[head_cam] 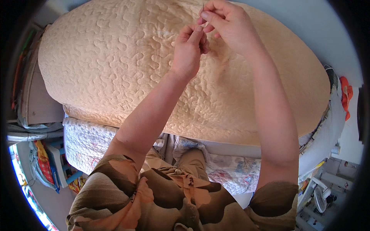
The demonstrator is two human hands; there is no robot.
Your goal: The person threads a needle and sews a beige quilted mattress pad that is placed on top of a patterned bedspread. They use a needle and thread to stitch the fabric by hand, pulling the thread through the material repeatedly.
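Over the far part of a beige quilted bedcover (pixel 115 57), both of my hands are raised close together. Between the thumb and fingers of my right hand (pixel 231 26) is a thin, dark, needle-like thing (pixel 203 7), its tip pointing up. Just below and to the left, my left hand (pixel 190 47) has its thumb pressed against its curled forefinger. Whether something fine, such as a thread, is pinched there is too small to tell. The fingertips of the two hands nearly meet.
A patterned quilted cover (pixel 86 144) hangs along the bed's near side, against my legs. Wooden furniture (pixel 43 98) stands at the left, near a hanging bag with red checks (pixel 47 170). On the right are an orange thing (pixel 345 95) by the wall and a white fan (pixel 320 197).
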